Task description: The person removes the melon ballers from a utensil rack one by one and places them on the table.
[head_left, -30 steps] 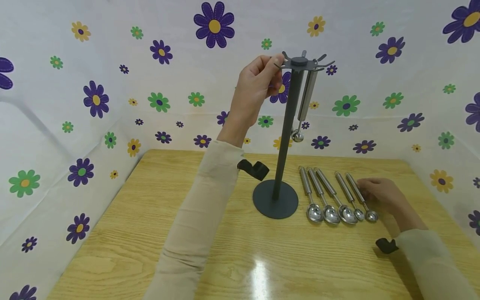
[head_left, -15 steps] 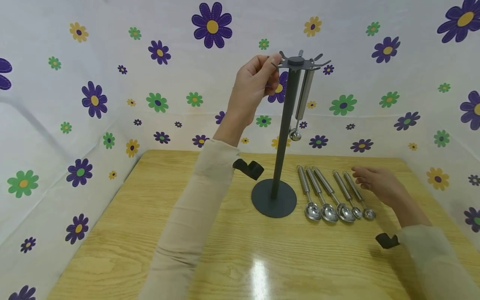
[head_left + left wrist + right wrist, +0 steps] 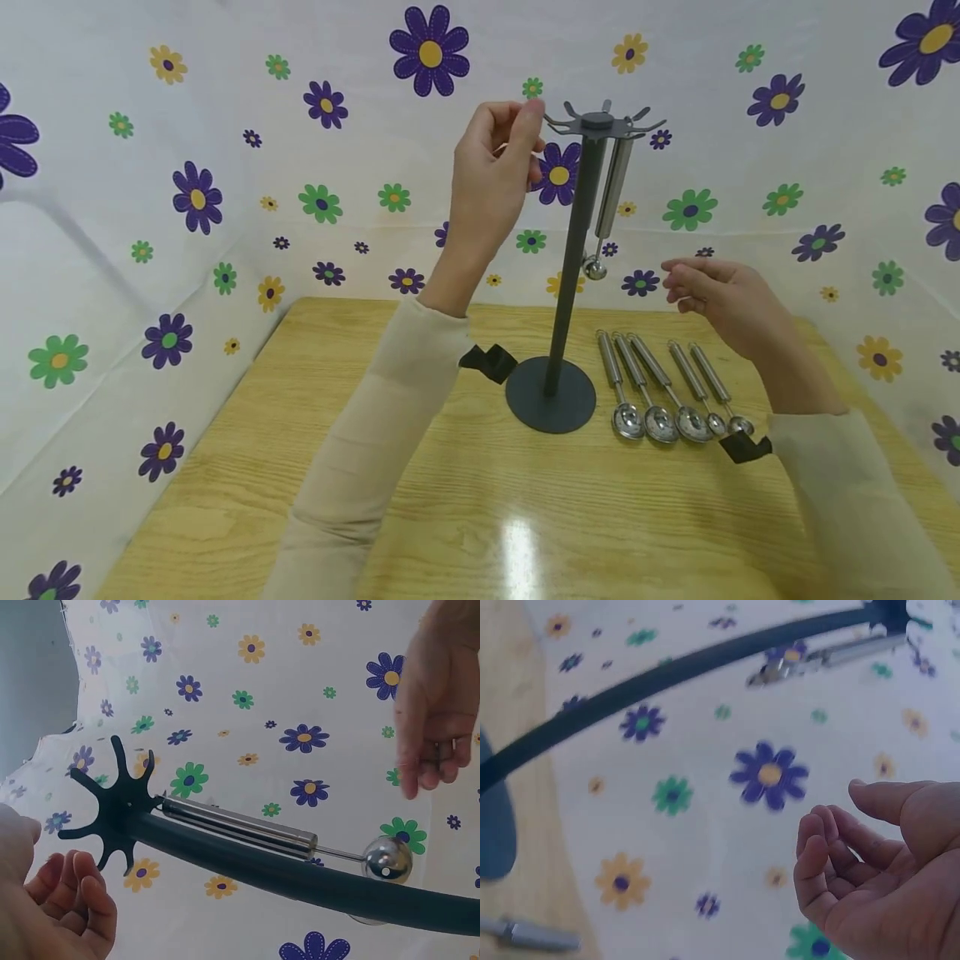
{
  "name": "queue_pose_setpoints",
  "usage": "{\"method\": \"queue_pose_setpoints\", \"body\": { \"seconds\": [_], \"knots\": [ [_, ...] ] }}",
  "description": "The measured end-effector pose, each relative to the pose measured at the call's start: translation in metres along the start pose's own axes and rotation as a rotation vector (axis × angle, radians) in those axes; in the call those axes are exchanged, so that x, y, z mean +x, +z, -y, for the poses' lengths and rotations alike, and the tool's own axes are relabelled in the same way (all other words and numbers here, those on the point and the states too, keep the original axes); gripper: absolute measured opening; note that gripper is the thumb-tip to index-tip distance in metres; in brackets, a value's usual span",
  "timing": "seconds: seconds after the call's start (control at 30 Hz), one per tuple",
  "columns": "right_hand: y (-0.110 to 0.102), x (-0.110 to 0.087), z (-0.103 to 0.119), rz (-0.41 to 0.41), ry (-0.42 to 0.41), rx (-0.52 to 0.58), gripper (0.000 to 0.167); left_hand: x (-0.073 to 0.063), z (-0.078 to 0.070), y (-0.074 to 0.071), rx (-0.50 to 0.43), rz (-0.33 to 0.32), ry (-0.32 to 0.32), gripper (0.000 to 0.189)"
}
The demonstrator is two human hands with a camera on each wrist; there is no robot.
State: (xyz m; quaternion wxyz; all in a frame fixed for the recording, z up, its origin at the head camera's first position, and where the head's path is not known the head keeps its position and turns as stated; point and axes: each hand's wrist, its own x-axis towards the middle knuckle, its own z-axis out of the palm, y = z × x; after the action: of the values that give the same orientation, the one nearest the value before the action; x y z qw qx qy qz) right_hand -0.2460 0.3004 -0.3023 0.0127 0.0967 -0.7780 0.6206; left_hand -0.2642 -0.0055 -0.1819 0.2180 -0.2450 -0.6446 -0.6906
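A dark grey rack [image 3: 567, 275] with a ring of hooks on top stands upright on the table. From its hooks hangs a steel measuring spoon [image 3: 615, 192] with a round bowl; part of another bowl shows behind the pole. My left hand [image 3: 491, 179] is at the rack's left hooks; in the left wrist view its thumb and loosely curled fingers are apart, holding nothing. My right hand [image 3: 731, 304] is raised above the lying spoons, fingers relaxed, with nothing in it. Several steel measuring spoons [image 3: 660, 371] lie side by side right of the rack's base [image 3: 528, 404], bowls toward me.
The wooden table [image 3: 300, 467] meets a white cloth backdrop [image 3: 345, 150] with printed flowers at its back and sides. Black camera mounts [image 3: 491, 364] sit at both wrists.
My right hand has left the lying spoons, rising and moving left toward the rack. My left hand has let go of the hook and drawn slightly left. The spoons lie as before.
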Motion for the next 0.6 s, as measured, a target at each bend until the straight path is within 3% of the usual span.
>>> {"method": "queue_pose_setpoints", "body": {
  "seconds": [0.2, 0.33, 0.43, 0.6],
  "knots": [
    [0.033, 0.007, 0.053, -0.064, -0.158, 0.247, 0.027, -0.003, -0.007, 0.006, 0.172, 0.016, 0.089, 0.026],
    [0.055, 0.012, 0.080, -0.163, -0.282, 0.386, 0.025, -0.001, -0.007, 0.011, 0.200, 0.015, 0.099, 0.024],
    [0.067, 0.018, 0.093, -0.206, -0.328, 0.382, 0.023, -0.001, -0.006, 0.014, 0.193, 0.010, 0.101, 0.020],
    [0.078, 0.027, 0.102, -0.190, -0.320, 0.289, 0.025, -0.003, -0.005, 0.015, 0.178, -0.006, 0.136, 0.018]
  ]
}}
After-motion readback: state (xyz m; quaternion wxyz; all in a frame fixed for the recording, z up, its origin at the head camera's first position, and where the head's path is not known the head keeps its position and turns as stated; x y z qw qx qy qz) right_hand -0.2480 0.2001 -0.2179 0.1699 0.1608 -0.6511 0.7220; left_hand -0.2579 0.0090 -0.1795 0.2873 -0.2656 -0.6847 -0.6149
